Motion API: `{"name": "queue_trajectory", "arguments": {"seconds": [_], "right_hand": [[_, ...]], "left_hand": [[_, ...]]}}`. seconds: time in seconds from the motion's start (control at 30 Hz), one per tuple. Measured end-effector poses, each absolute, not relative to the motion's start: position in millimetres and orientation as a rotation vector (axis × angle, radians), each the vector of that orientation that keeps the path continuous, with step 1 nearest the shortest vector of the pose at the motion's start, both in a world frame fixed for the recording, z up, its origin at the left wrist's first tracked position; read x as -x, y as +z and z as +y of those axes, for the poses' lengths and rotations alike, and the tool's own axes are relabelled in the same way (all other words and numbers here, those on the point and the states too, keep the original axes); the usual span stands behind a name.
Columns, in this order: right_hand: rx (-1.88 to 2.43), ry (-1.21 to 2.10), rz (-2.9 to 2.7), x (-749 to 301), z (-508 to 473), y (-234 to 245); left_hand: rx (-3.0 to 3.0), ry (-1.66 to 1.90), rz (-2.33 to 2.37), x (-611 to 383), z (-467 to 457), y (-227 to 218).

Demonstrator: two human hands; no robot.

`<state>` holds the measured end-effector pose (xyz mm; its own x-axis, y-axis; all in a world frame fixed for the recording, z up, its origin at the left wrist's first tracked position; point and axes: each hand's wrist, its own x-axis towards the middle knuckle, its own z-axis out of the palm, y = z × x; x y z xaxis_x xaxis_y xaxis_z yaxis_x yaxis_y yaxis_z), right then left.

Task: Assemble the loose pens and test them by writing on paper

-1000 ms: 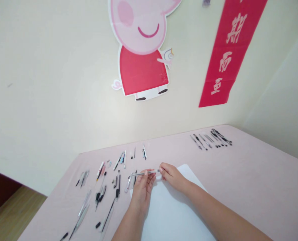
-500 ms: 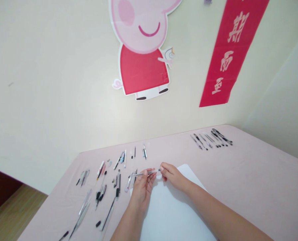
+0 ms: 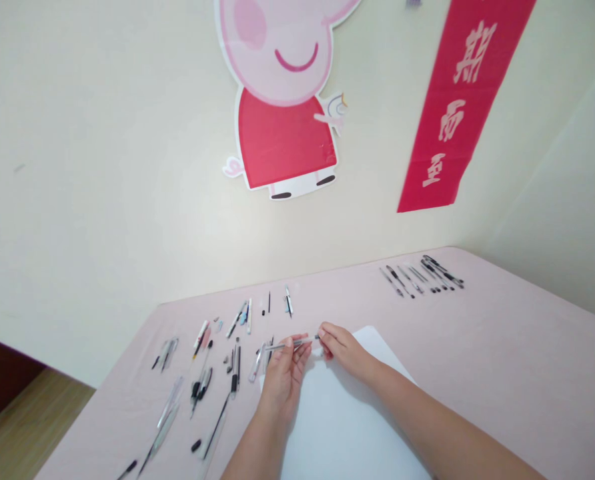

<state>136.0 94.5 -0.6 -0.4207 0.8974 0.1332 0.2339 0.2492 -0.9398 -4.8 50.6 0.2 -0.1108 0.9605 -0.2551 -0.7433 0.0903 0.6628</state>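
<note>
Between my two hands is a slim pen with a clear barrel and a dark refill line, lying nearly level above a white sheet. My left hand grips its barrel between thumb and fingers, and the left end sticks out past the thumb. My right hand pinches the dark right end with thumb and forefinger; its tip is hidden by the fingers. Just left of my left hand, a clear pen barrel lies on the table.
Loose pen parts, refills and caps lie in small groups across the left of the pink-covered table. A row of black and clear pens lies at the back right. Behind the table stands a wall with a pig cutout and a red banner.
The view has shifted very slightly. Both hands keep their hold on the pen, with almost no visible movement.
</note>
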Motion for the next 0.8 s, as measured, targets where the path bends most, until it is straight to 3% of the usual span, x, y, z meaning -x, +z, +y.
{"name": "queue_trajectory", "arguments": {"seconds": [0.17, 0.67, 0.8], "right_hand": [[1.064, 1.02, -1.947, -137.1, 93.1, 2.2], [0.98, 1.352, -1.703, -136.3, 95.7, -1.0], [0.815, 1.261, -1.779, -136.1, 91.5, 3.4]], "left_hand": [[-0.361, 1.464, 0.83, 5.9, 50.5, -0.4], [-0.367, 1.482, 0.795, 4.5, 49.3, 3.3], [-0.314, 1.46, 0.744, 7.2, 49.6, 1.3]]}}
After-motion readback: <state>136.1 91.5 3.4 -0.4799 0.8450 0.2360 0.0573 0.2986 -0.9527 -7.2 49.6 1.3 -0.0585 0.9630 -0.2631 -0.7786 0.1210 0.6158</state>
